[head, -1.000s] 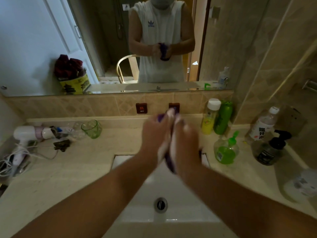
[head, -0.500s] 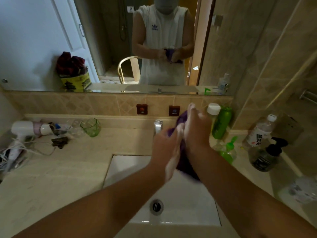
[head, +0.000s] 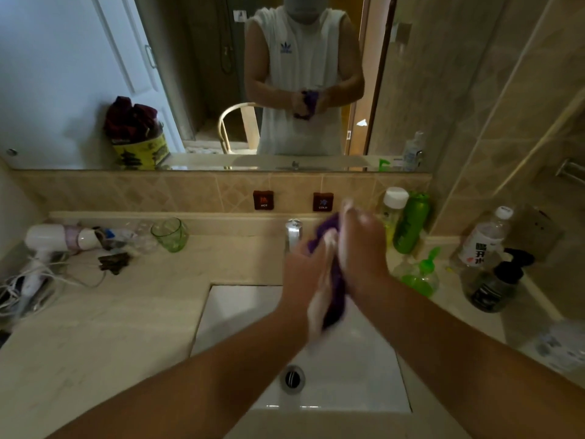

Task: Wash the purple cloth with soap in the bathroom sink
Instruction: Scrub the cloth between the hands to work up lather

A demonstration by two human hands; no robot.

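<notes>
Both hands pressed palm to palm above the sink, purple cloth squeezed between them; left hand lower, right hand higher, white soap foam on fingers and along the left palm edge (blurred); cloth bunched, sticking out above and below the hands; chrome tap just behind the left hand; green glass and hairdryer on the bench at left; green bottle and pump bottle at right.
</notes>
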